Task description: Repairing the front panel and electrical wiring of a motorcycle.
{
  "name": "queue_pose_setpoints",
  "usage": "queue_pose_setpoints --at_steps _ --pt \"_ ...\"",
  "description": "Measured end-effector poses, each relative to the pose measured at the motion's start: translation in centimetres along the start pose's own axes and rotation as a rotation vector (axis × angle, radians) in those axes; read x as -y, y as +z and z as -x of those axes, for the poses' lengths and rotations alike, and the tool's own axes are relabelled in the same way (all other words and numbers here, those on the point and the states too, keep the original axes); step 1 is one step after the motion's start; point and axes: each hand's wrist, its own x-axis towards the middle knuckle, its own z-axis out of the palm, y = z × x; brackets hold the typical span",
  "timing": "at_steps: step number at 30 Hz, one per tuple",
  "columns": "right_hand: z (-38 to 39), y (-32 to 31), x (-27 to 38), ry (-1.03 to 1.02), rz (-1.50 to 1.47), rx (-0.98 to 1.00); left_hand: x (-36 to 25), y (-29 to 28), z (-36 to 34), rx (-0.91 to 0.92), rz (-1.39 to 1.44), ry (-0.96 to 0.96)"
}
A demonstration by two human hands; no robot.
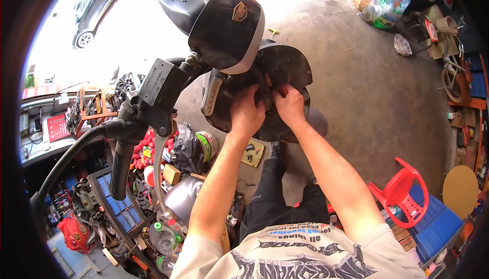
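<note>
Both hands work at a round black plastic housing [284, 54] on the front of a motorcycle or scooter. My left hand [248, 113] reaches into its left part, with the fingers curled; dark parts hide the fingertips. Close beside it, my right hand [289, 106] is closed in a pinch near the housing's middle. Whatever each hand grips is too hidden to name. A pale light strip [212, 96] sits along the housing's left edge. Above the hands is a glossy black cover [226, 27] with a gold badge.
At left, a handlebar grip [121, 169] with its brake lever [159, 169] juts toward me. Below lie a yellow tray [253, 154], plastic bottles [162, 235] and a black bag [187, 144]. A red plastic chair [405, 192] stands at right. A green tool [273, 32] lies on the floor beyond.
</note>
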Motion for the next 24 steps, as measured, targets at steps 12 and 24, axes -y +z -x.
queue_pose_setpoints --at_steps 12,24 --pt "1.7 -6.5 -2.3 0.067 -0.107 -0.244 -0.5 0.5 0.1 -0.07 -0.079 0.005" --pt "16.7 -19.8 -25.0 0.412 0.382 -0.11 -0.6 -1.2 1.9 -0.043 -0.091 0.156"
